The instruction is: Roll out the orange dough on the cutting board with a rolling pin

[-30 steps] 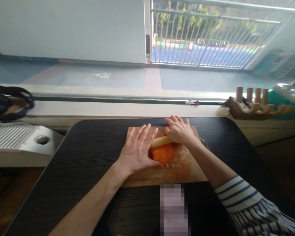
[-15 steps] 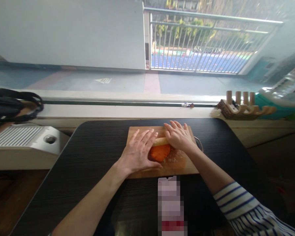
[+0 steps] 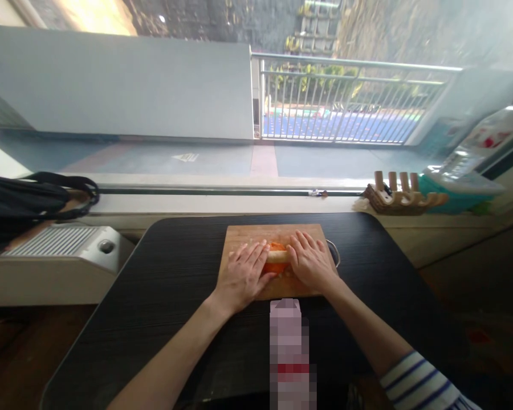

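Note:
A pale wooden rolling pin (image 3: 277,257) lies across a flattened piece of orange dough (image 3: 277,267), which shows on both sides of it. The dough rests on a wooden cutting board (image 3: 273,231). My left hand (image 3: 245,273) lies over the pin's left end, fingers stretched forward and thumb apart near the dough. Over the right end lies my right hand (image 3: 311,261), palm down with its fingers extended. Both ends of the pin are hidden beneath my hands.
The board sits on a black table (image 3: 183,267). A pale pink, blurred-out packet (image 3: 285,324) lies at its near side. The windowsill behind holds a wooden rack (image 3: 397,196), a clear bottle (image 3: 479,142) and a teal container (image 3: 457,193). A black bag (image 3: 29,196) is at the left.
The rolling pin has come back toward me onto the middle of the dough, my hands moving with it. The head view has tilted upward, showing more beyond the window.

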